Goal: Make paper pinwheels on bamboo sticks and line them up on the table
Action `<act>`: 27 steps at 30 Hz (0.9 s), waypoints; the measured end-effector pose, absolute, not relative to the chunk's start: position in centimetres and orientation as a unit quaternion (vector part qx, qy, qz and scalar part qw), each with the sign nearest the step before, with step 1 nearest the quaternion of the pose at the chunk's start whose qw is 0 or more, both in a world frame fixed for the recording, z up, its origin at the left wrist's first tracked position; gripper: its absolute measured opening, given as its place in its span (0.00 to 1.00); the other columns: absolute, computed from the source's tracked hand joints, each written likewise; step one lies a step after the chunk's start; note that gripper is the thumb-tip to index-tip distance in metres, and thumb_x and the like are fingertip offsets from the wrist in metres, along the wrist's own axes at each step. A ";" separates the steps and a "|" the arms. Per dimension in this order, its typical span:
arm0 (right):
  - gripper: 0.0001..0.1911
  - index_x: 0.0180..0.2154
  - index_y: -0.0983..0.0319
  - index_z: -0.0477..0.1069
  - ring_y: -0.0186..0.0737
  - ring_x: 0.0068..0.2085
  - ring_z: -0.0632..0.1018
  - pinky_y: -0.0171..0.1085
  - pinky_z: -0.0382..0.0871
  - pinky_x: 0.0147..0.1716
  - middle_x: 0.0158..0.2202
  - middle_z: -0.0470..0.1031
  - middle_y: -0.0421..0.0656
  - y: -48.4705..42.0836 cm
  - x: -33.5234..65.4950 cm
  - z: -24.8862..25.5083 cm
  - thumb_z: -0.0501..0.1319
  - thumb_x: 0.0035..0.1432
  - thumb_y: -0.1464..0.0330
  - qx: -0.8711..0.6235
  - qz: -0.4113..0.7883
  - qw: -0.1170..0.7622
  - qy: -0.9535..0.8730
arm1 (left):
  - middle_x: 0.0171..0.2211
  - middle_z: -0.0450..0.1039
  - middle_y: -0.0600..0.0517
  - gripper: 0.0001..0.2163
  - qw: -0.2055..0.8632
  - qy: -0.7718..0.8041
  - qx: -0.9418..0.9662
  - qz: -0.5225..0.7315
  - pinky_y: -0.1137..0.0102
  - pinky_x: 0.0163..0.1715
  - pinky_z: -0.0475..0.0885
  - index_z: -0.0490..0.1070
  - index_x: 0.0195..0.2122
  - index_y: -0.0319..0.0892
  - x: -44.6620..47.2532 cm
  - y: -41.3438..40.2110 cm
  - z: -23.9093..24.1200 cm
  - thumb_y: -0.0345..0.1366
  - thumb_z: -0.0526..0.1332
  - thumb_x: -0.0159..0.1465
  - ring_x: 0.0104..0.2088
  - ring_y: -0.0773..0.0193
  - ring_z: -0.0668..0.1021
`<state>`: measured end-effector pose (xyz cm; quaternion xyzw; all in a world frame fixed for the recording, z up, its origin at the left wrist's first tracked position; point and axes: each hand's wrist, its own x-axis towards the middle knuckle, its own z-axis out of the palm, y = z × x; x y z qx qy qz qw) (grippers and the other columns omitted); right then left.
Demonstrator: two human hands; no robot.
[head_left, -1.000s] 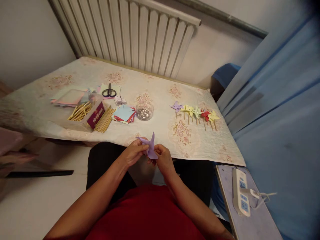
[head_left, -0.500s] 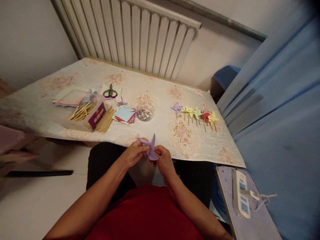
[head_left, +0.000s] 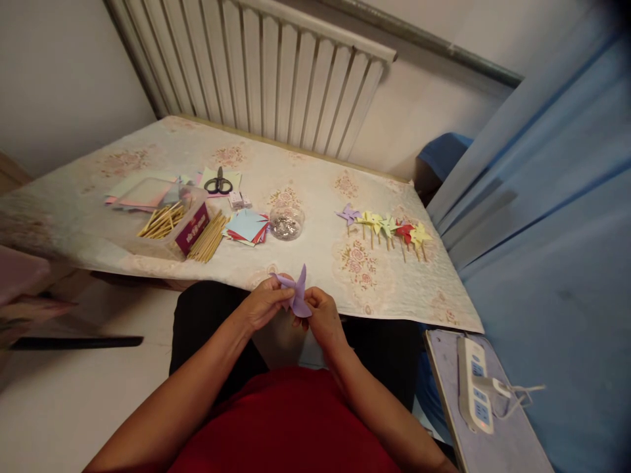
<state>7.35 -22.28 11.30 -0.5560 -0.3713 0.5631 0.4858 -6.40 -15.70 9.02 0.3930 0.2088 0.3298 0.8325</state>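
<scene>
Both hands hold a folded purple paper piece [head_left: 297,294] just off the near edge of the table [head_left: 315,190], above my lap. My left hand [head_left: 263,303] pinches its left flap; my right hand [head_left: 319,316] grips its lower right side, fingers closed. One purple point sticks up between the hands. A row of finished paper pinwheels [head_left: 387,226] on sticks lies on the table to the right. A stack of coloured paper squares [head_left: 245,225] and a small glass jar [head_left: 286,222] lie straight ahead.
Wooden sticks [head_left: 210,236] lie beside a clear box with a maroon label [head_left: 190,228]. Black scissors [head_left: 217,183] and paper sheets [head_left: 138,192] sit further left. A radiator [head_left: 256,72] stands behind the table. A white power strip [head_left: 474,384] rests on a stool at right, by blue cloth [head_left: 552,217].
Hardly anything differs. The hands stay on the purple paper in the same place; the view has shifted slightly.
</scene>
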 end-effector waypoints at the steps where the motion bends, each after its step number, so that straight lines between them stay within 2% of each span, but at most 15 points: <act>1: 0.06 0.28 0.59 0.67 0.31 0.15 0.69 0.30 0.54 0.14 0.21 0.73 0.35 -22.3 7.3 11.2 0.60 0.49 0.64 -0.557 0.563 0.486 -0.371 | 0.23 0.74 0.50 0.13 0.831 0.213 0.391 0.332 0.71 0.22 0.69 0.66 0.33 0.39 -6.4 -15.6 8.9 0.38 0.70 0.56 0.22 0.62 0.77; 9: 0.07 0.28 0.59 0.67 0.31 0.16 0.69 0.30 0.54 0.14 0.20 0.72 0.35 -22.2 7.4 11.6 0.61 0.48 0.63 -0.564 0.559 0.482 -0.370 | 0.23 0.74 0.51 0.12 0.815 0.237 0.400 0.345 0.73 0.23 0.66 0.67 0.33 0.38 -6.4 -15.5 8.5 0.37 0.69 0.57 0.22 0.66 0.75; 16: 0.07 0.28 0.59 0.67 0.32 0.17 0.71 0.30 0.54 0.14 0.21 0.73 0.36 -22.1 7.3 11.4 0.61 0.48 0.63 -0.569 0.556 0.483 -0.365 | 0.23 0.75 0.50 0.11 0.813 0.236 0.406 0.345 0.72 0.22 0.66 0.68 0.34 0.38 -6.2 -15.5 8.5 0.38 0.68 0.58 0.22 0.64 0.76; 27: 0.06 0.29 0.59 0.66 0.31 0.16 0.69 0.30 0.55 0.15 0.21 0.73 0.35 -22.1 7.4 11.0 0.60 0.49 0.64 -0.563 0.557 0.481 -0.376 | 0.23 0.75 0.49 0.12 0.817 0.227 0.411 0.333 0.70 0.21 0.67 0.67 0.33 0.38 -6.2 -15.7 8.6 0.40 0.67 0.58 0.20 0.62 0.76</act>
